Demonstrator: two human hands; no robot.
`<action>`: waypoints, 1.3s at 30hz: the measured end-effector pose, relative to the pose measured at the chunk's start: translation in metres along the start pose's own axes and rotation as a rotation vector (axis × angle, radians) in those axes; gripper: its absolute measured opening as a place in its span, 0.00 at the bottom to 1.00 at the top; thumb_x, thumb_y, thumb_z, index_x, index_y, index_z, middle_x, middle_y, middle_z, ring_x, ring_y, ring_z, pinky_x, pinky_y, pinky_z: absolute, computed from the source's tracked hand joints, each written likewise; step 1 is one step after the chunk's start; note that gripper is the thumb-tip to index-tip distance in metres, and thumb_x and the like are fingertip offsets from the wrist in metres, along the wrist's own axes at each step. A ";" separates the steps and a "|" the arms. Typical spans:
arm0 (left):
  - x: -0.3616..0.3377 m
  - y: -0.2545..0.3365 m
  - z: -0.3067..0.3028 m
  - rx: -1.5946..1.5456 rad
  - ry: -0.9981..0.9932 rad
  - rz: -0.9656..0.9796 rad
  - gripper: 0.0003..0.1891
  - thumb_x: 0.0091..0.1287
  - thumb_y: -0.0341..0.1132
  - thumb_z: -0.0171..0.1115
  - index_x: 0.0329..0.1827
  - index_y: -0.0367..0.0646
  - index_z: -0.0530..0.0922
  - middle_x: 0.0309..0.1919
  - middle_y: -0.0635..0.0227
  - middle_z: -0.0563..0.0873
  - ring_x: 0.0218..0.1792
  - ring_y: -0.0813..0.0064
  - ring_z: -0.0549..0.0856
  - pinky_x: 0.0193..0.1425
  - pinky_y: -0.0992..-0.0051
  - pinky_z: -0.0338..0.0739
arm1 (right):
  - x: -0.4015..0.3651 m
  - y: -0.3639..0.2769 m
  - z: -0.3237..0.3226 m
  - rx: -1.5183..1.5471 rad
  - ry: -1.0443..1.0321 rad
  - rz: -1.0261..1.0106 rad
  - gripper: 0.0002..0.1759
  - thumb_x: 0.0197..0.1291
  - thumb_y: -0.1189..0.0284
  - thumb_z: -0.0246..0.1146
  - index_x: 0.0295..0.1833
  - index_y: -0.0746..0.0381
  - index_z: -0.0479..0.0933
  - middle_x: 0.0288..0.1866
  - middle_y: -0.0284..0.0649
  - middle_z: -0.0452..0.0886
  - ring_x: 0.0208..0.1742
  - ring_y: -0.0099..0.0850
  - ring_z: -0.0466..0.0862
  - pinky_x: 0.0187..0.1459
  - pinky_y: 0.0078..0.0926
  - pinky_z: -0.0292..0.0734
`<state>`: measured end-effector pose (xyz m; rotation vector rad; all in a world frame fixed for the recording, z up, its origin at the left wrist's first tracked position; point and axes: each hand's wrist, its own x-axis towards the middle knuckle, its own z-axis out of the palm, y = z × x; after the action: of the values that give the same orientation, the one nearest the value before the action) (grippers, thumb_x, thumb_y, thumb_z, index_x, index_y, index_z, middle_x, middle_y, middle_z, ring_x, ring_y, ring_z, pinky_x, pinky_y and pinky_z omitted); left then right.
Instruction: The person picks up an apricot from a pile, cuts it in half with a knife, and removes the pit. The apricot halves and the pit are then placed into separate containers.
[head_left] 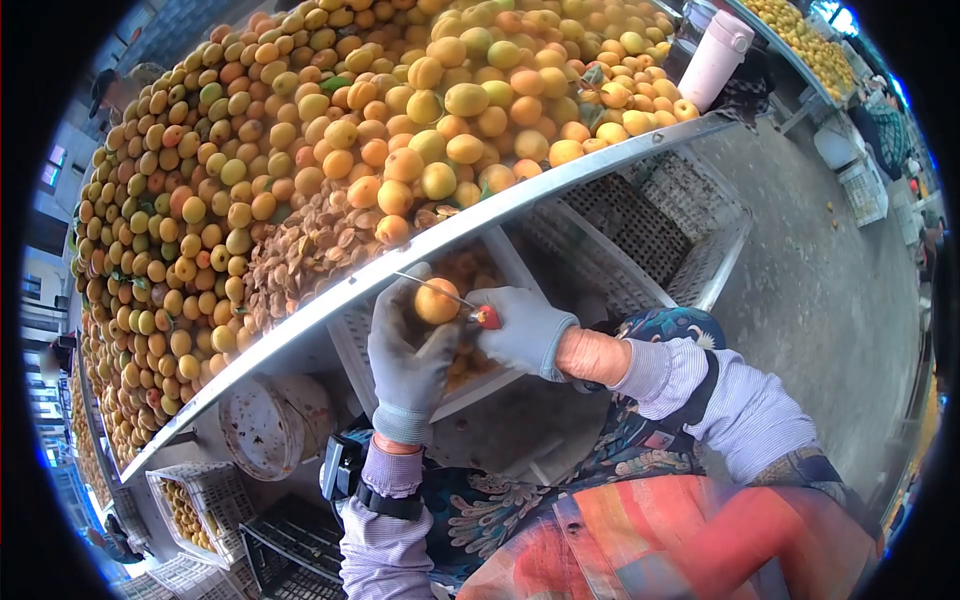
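An orange-yellow apricot (437,300) is held in the gloved fingers of my left hand (405,355), just in front of the table's metal edge (480,213). My right hand (525,330), also in a grey glove, is closed on the red handle of a small knife (487,317). The knife's thin blade lies across the apricot; how deep it sits cannot be made out. Below both hands is a white crate (480,393) with orange fruit pieces in it. Brown pits (315,245) are heaped on the table by the edge.
Many apricots (400,110) cover the table. A pink bottle (715,60) stands at its right end. Under the edge are a perforated crate (722,245) and a stained white bucket (262,428). Lower left are a fruit crate (232,500) and a black crate (290,540).
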<state>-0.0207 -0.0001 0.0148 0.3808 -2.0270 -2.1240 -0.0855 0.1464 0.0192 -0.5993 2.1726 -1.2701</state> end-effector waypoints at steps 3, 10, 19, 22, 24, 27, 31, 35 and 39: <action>-0.003 0.009 0.000 0.058 -0.001 0.017 0.27 0.55 0.17 0.64 0.60 0.33 0.69 0.61 0.58 0.76 0.57 0.73 0.78 0.63 0.73 0.75 | 0.000 0.005 0.003 -0.060 -0.004 0.004 0.12 0.59 0.66 0.60 0.44 0.62 0.78 0.34 0.47 0.82 0.37 0.42 0.83 0.39 0.34 0.76; -0.005 0.002 0.002 -0.126 -0.047 -0.058 0.29 0.55 0.20 0.70 0.61 0.31 0.70 0.57 0.59 0.78 0.55 0.74 0.79 0.60 0.75 0.76 | 0.004 0.030 0.022 -0.041 -0.018 0.039 0.17 0.63 0.59 0.60 0.45 0.62 0.79 0.36 0.48 0.83 0.38 0.41 0.84 0.41 0.34 0.76; 0.000 -0.001 -0.002 -0.201 -0.061 -0.123 0.33 0.58 0.25 0.72 0.66 0.30 0.68 0.55 0.62 0.78 0.52 0.75 0.80 0.59 0.75 0.77 | 0.008 0.036 0.039 0.172 0.073 -0.001 0.09 0.63 0.71 0.55 0.38 0.65 0.78 0.34 0.49 0.82 0.36 0.44 0.82 0.38 0.35 0.75; -0.002 0.003 0.001 -0.284 -0.068 -0.166 0.31 0.60 0.27 0.71 0.66 0.31 0.68 0.55 0.62 0.78 0.52 0.75 0.80 0.58 0.75 0.77 | 0.008 0.041 0.051 0.254 0.156 -0.012 0.09 0.63 0.70 0.58 0.40 0.65 0.78 0.34 0.43 0.82 0.35 0.32 0.81 0.38 0.29 0.75; -0.002 0.003 0.003 -0.325 -0.059 -0.190 0.31 0.61 0.28 0.70 0.66 0.31 0.68 0.55 0.62 0.78 0.52 0.75 0.80 0.58 0.75 0.77 | 0.009 0.037 0.047 0.113 0.154 0.003 0.14 0.61 0.64 0.60 0.44 0.65 0.78 0.33 0.47 0.83 0.37 0.37 0.85 0.42 0.31 0.79; -0.004 0.011 0.003 -0.371 -0.080 -0.178 0.30 0.63 0.30 0.69 0.66 0.31 0.68 0.55 0.63 0.79 0.52 0.75 0.80 0.58 0.75 0.76 | 0.010 0.027 0.041 0.075 0.071 0.041 0.13 0.61 0.65 0.60 0.43 0.65 0.77 0.33 0.46 0.83 0.37 0.34 0.85 0.41 0.31 0.79; 0.000 0.001 -0.001 -0.188 -0.065 -0.048 0.29 0.66 0.35 0.67 0.66 0.32 0.68 0.52 0.63 0.80 0.51 0.75 0.81 0.57 0.75 0.76 | 0.005 0.017 0.032 0.330 0.043 0.066 0.13 0.61 0.66 0.60 0.44 0.65 0.77 0.33 0.46 0.83 0.37 0.35 0.85 0.41 0.31 0.79; -0.002 0.001 0.003 -0.291 -0.080 -0.098 0.27 0.69 0.39 0.63 0.66 0.32 0.68 0.51 0.64 0.80 0.49 0.75 0.81 0.56 0.75 0.76 | 0.002 0.024 0.047 0.269 0.123 0.012 0.14 0.62 0.67 0.59 0.48 0.65 0.77 0.35 0.47 0.83 0.38 0.35 0.85 0.41 0.30 0.79; 0.000 0.005 0.005 -0.375 -0.026 -0.189 0.26 0.72 0.43 0.58 0.65 0.33 0.69 0.48 0.62 0.81 0.46 0.74 0.82 0.54 0.75 0.77 | 0.018 0.040 0.059 0.063 0.112 0.045 0.16 0.62 0.67 0.59 0.52 0.64 0.76 0.37 0.49 0.84 0.41 0.39 0.86 0.42 0.31 0.78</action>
<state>-0.0222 0.0049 0.0203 0.5008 -1.6056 -2.5667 -0.0644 0.1156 -0.0449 -0.4610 2.2147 -1.3720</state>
